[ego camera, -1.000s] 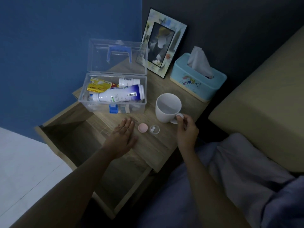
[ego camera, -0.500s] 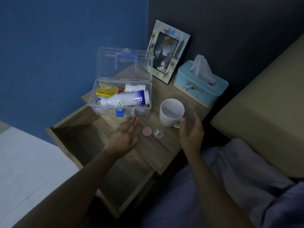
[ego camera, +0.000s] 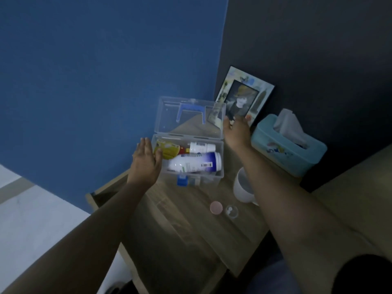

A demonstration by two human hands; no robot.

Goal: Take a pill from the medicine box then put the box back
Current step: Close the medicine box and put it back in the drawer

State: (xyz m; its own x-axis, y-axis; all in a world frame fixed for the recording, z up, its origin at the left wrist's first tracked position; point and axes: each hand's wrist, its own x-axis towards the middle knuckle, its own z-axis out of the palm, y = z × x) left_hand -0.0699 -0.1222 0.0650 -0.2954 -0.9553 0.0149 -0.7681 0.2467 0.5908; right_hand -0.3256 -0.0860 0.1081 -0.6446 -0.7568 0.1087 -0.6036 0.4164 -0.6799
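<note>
The clear plastic medicine box [ego camera: 220, 175] stands on the wooden nightstand with its lid [ego camera: 188, 117] raised upright, blue handle showing through. Inside lie a large white bottle [ego camera: 195, 163], a smaller white bottle and a yellow packet. My left hand [ego camera: 146, 160] is open beside the box's left end, fingers spread, holding nothing. My right hand [ego camera: 236, 132] reaches the lid's right edge; thumb and fingers are at that edge, and whether they grip it is unclear. In front of the box lie a pink cap [ego camera: 216, 207] and a small clear cup with two white pills [ego camera: 231, 210].
A white mug [ego camera: 244, 187] sits right of the box, partly behind my right forearm. A teal tissue box [ego camera: 288, 145] and a picture frame [ego camera: 246, 96] stand at the back. An open drawer [ego camera: 95, 196] juts out lower left. The bed lies to the right.
Both hands have moved up from the nightstand front: the left to the box's left end, the right from beside the mug to the lid's right edge. The camera has come closer.
</note>
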